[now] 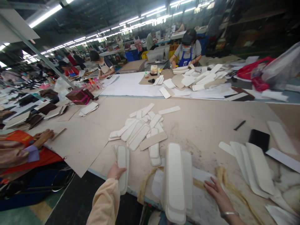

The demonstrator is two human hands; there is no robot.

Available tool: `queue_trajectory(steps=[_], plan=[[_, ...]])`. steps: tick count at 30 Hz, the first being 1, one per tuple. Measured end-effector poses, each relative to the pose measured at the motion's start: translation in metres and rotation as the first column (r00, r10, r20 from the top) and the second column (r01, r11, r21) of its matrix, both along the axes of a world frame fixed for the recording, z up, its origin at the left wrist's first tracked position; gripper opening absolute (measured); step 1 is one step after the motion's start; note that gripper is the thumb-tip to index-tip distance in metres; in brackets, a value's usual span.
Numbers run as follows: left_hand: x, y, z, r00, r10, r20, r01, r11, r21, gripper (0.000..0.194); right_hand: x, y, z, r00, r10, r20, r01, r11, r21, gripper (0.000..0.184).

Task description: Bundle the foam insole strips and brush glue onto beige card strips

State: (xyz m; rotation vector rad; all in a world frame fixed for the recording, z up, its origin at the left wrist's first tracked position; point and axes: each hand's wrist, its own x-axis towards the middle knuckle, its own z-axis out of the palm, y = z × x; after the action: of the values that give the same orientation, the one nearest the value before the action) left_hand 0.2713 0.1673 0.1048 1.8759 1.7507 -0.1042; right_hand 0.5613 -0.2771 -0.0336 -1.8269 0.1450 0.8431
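- Left hand: closed round a bundle of white round-cornered strips at the near edge of the surface; thumb across the front, apparently keeping layers together.
- Right hand: fingers loosely spread, nothing gripped, beside tan band; contact unclear.
- Layered stack between hands, presumably for easy reach.
- Loose pile beyond, pieces overlapping at angles, seemingly unsorted.

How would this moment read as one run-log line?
left hand: grips rounded white panels | right hand: open, by tan strap, contact unclear | between hands: panel stack | beyond: loose panel pile
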Motion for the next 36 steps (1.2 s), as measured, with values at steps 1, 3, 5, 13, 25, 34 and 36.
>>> queue_trajectory(steps=[1,3,5,13,25,34,36], plan=[[-0.003,0.000,-0.001,0.998,-0.023,-0.062,0.022,1.000,-0.010,0.037,0.000,0.001,0.000,1.000,-0.004,0.000,0.004,1.000,0.006,0.086],[-0.002,-0.004,-0.008,0.985,-0.056,-0.162,0.048,0.998,-0.052,0.040,0.000,0.006,0.003,1.000,0.001,-0.013,-0.001,1.000,0.015,0.088],[0.004,-0.012,-0.020,0.974,-0.080,-0.211,0.065,0.995,-0.079,0.043,0.001,0.011,0.009,1.000,0.014,-0.018,-0.013,1.000,0.015,0.090],[0.012,-0.024,-0.018,0.997,-0.059,-0.045,0.056,0.996,-0.069,0.027,0.003,0.017,0.045,0.998,-0.011,0.063,0.010,1.000,0.016,0.094],[0.106,-0.158,0.147,0.646,0.036,0.763,0.311,0.900,-0.306,0.045,-0.014,0.088,0.201,0.933,0.274,0.232,-0.357,0.631,0.689,0.088],[0.202,-0.271,0.130,0.570,-0.436,0.697,0.614,0.790,-0.008,0.040,-0.022,0.057,0.256,0.862,-0.001,0.508,-0.325,0.766,0.554,0.033],[0.205,-0.274,0.123,0.544,-0.551,0.633,0.654,0.751,0.091,0.051,-0.014,0.039,0.235,0.855,-0.035,0.517,-0.288,0.796,0.532,0.036]])
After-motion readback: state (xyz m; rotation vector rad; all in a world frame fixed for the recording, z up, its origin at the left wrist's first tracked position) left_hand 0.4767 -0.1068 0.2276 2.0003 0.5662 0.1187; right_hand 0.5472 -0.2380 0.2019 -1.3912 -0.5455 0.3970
